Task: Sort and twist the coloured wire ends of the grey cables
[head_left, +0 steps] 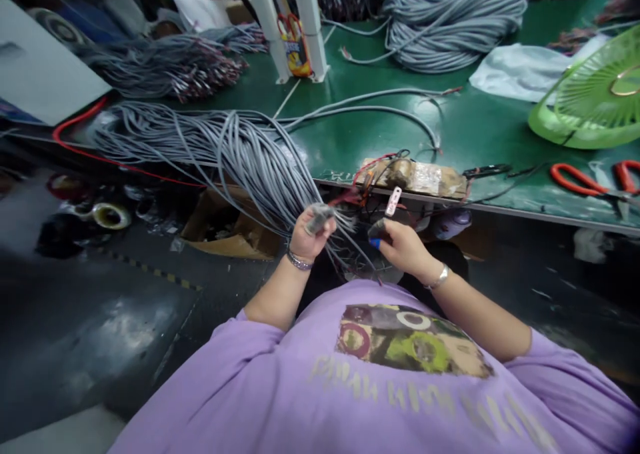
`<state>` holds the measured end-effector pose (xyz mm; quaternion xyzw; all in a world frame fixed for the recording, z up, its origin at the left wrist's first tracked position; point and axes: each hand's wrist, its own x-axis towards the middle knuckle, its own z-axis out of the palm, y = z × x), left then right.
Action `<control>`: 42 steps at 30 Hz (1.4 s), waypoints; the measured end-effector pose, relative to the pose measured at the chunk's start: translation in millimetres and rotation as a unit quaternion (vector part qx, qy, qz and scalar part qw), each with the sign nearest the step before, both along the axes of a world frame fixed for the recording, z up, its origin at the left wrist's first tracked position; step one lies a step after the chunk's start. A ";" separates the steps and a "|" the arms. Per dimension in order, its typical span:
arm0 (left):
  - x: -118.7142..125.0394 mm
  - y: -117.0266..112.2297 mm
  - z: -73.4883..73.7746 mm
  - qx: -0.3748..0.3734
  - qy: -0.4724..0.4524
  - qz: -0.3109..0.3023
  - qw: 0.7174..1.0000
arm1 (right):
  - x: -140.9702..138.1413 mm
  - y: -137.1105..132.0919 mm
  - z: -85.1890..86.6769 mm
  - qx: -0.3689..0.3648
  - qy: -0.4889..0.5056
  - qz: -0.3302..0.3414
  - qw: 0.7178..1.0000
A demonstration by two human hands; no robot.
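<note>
My left hand (309, 235) is closed round the ends of several grey cables (240, 157) that hang off the front edge of the green table (470, 134). My right hand (400, 246) is closed on a small dark object with a blue tip; what it is I cannot make out. Both hands hover just below the table edge, in front of a taped brown fixture (425, 177) with red and black wires and a small white tag (393, 201).
A large grey cable coil (450, 21) lies at the back. A green fan (595, 94) and orange-handled scissors (590, 181) sit at right. Another cable bundle (170, 64) and a seated person (200, 1) are at far left. A cardboard box (225, 231) is under the table.
</note>
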<state>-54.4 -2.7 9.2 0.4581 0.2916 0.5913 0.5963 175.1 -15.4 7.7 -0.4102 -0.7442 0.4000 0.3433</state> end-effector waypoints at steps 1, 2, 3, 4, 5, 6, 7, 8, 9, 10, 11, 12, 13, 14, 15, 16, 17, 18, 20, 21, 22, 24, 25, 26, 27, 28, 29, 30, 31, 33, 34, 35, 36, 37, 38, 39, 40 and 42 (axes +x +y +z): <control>-3.0 -0.6 -1.0 -0.017 -0.032 0.039 0.999 | -2.2 -3.6 -1.4 0.031 -0.035 0.006 0.999; -6.0 -1.3 -1.0 -0.034 -0.046 0.062 0.996 | -4.4 -7.1 -1.0 0.050 -0.050 0.023 0.997; -8.5 -2.3 -0.3 -0.048 -0.048 0.076 0.995 | -6.7 -10.0 1.4 0.068 -0.055 0.036 0.996; -10.3 -3.8 1.0 -0.059 -0.048 0.084 0.994 | -9.4 -12.0 5.7 0.089 -0.054 0.040 0.994; -11.3 -5.6 2.3 -0.065 -0.052 0.089 0.993 | -12.8 -13.0 11.5 0.111 -0.052 0.034 0.992; -11.3 -7.7 3.4 -0.067 -0.061 0.091 0.992 | -16.8 -12.8 18.2 0.131 -0.049 0.021 0.990; -10.4 -9.9 4.0 -0.068 -0.073 0.090 0.991 | -21.8 -11.3 25.1 0.146 -0.045 0.009 0.988; -8.8 -12.2 4.2 -0.068 -0.085 0.089 0.990 | -27.7 -8.7 31.6 0.154 -0.041 0.001 0.987; -6.8 -14.3 3.8 -0.069 -0.093 0.086 0.990 | -34.3 -5.1 37.1 0.156 -0.038 0.000 0.987; -4.5 -16.2 2.9 -0.070 -0.096 0.083 0.989 | -41.6 -0.8 41.3 0.156 -0.035 0.004 0.987; -2.3 -17.9 1.6 -0.073 -0.093 0.083 0.989 | -49.0 3.9 44.1 0.155 -0.035 0.011 0.987; -0.3 -19.4 0.1 -0.077 -0.087 0.084 0.990 | -56.2 8.7 45.6 0.156 -0.036 0.019 0.987; 1.1 -20.7 -1.4 -0.082 -0.079 0.088 0.990 | -62.7 13.3 46.1 0.157 -0.036 0.029 0.986; 1.8 -21.9 -2.9 -0.088 -0.069 0.091 0.990 | -68.1 17.5 46.0 0.161 -0.033 0.040 0.986; 1.9 -23.0 -4.2 -0.094 -0.058 0.091 0.990 | -71.8 20.8 45.5 0.166 -0.025 0.050 0.985; 1.3 -24.0 -5.3 -0.098 -0.046 0.088 0.990 | -73.6 23.2 44.9 0.172 -0.015 0.062 0.983; 0.0 -24.9 -6.2 -0.101 -0.034 0.078 0.991 | -73.4 24.4 44.0 0.175 -0.004 0.073 0.982; -1.9 -25.6 -6.9 -0.103 -0.022 0.059 0.993 | -71.1 24.6 42.9 0.175 0.005 0.083 0.981; -7.3 -26.0 -8.2 -0.105 -0.002 0.015 0.994 | -61.5 21.6 38.6 0.154 0.027 0.104 0.982; -10.5 -25.6 -9.0 -0.107 0.009 -0.012 0.994 | -55.2 18.9 35.1 0.123 0.040 0.120 0.984; -13.8 -24.8 -10.0 -0.110 0.022 -0.040 0.993 | -48.5 15.6 30.4 0.072 0.058 0.137 0.986; -19.8 -22.3 -12.3 -0.110 0.053 -0.102 0.987 | -36.2 8.5 18.4 -0.073 0.114 0.144 0.980; -22.0 -20.9 -13.3 -0.107 0.070 -0.131 0.983 | -31.0 5.3 11.6 -0.154 0.149 0.129 0.968; -23.5 -19.6 -14.0 -0.101 0.089 -0.156 0.978 | -26.6 2.7 4.9 -0.227 0.185 0.101 0.951; -24.1 -18.6 -14.1 -0.091 0.110 -0.178 0.974 | -22.6 1.1 -1.4 -0.287 0.219 0.068 0.930; -23.8 -18.1 -13.5 -0.078 0.134 -0.198 0.968 | -18.8 0.4 -7.1 -0.333 0.246 0.034 0.909; -22.6 -17.9 -12.2 -0.059 0.162 -0.216 0.961 | -14.9 0.5 -12.1 -0.368 0.265 0.008 0.891; -20.7 -18.0 -10.2 -0.034 0.191 -0.232 0.953 | -10.6 1.2 -16.4 -0.395 0.274 -0.012 0.877; -18.2 -18.4 -7.7 -0.003 0.219 -0.244 0.945 | -5.7 1.9 -20.1 -0.411 0.280 -0.030 0.867; -12.5 -19.1 -1.9 0.068 0.264 -0.251 0.929 | 5.5 1.9 -26.5 -0.413 0.285 -0.063 0.863; -9.7 -19.2 0.9 0.101 0.280 -0.246 0.922 | 11.6 0.6 -29.2 -0.405 0.281 -0.075 0.867; -7.3 -19.1 3.2 0.131 0.293 -0.239 0.916 | 17.8 -1.8 -31.4 -0.397 0.273 -0.078 0.873; -5.2 -18.8 4.9 0.155 0.302 -0.232 0.912 | 23.8 -5.0 -32.8 -0.388 0.261 -0.073 0.881; -3.5 -18.4 6.0 0.175 0.307 -0.225 0.908 | 29.4 -8.7 -33.2 -0.379 0.245 -0.060 0.890; -2.0 -17.9 6.5 0.191 0.309 -0.219 0.905 | 34.3 -12.4 -32.2 -0.368 0.224 -0.043 0.902; -0.8 -17.4 6.6 0.203 0.312 -0.213 0.903 | 38.3 -15.8 -29.8 -0.350 0.202 -0.026 0.914; 0.4 -16.9 6.4 0.212 0.316 -0.208 0.901 | 41.2 -18.5 -26.1 -0.325 0.179 -0.009 0.929; 3.0 -15.8 5.6 0.218 0.333 -0.201 0.895 | 43.0 -21.4 -15.9 -0.261 0.124 0.029 0.957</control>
